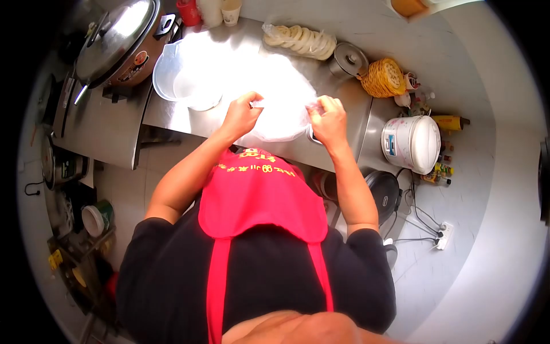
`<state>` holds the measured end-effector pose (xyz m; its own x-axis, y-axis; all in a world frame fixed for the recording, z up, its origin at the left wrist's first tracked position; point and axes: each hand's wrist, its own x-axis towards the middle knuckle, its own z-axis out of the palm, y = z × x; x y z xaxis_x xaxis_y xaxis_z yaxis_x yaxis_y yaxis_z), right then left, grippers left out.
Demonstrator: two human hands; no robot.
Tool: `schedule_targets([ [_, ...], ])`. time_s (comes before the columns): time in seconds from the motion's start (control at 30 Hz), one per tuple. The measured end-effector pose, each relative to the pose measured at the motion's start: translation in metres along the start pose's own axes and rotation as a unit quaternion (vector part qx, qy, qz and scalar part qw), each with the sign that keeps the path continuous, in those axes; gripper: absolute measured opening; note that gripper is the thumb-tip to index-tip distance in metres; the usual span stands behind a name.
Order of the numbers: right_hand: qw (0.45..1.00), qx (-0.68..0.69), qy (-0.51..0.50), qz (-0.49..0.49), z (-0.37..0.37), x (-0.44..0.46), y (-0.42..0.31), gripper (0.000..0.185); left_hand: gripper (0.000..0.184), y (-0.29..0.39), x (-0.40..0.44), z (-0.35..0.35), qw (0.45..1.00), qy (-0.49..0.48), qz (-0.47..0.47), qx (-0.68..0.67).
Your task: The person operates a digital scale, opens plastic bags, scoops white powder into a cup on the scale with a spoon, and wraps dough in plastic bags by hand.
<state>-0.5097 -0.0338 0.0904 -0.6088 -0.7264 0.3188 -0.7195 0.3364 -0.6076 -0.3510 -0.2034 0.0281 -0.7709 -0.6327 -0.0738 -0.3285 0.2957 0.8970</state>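
Note:
Between my hands a thin white plastic bag hangs over the front part of the steel counter, its upper part lost in glare. My left hand is closed in a pinch on the bag's left edge. At the right edge, my right hand pinches the bag with curled fingers. A translucent plastic tub stands to the left of my left hand. Beside it, a pale round container is partly washed out by the light. Behind my right hand's wrist, a small dark-edged object is mostly hidden.
A large cooker stands at the left. Along the back are cups, bagged flat breads, a lidded metal pot and a yellow woven basket. A white rice cooker, bottles and cables are at the right.

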Motion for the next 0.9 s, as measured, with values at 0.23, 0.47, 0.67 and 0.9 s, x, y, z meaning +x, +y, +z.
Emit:
schedule_targets([
  [0.23,0.997,-0.074,-0.028,-0.008,0.005,-0.008,0.012,0.020,0.020,0.010,-0.019,0.004,0.999,0.027,-0.015,-0.044],
  [0.47,0.995,-0.089,0.028,-0.043,0.029,-0.016,0.029,0.019,0.021,-0.004,-0.008,0.012,0.998,0.044,0.041,0.002],
  [0.67,0.988,-0.030,0.119,-0.094,0.016,-0.014,0.003,0.020,0.022,0.008,-0.007,0.008,0.996,0.055,0.016,-0.075],
  [0.9,0.987,-0.022,0.137,-0.085,0.006,-0.023,-0.008,0.020,0.022,0.016,-0.016,0.007,0.991,0.007,-0.043,-0.130],
])
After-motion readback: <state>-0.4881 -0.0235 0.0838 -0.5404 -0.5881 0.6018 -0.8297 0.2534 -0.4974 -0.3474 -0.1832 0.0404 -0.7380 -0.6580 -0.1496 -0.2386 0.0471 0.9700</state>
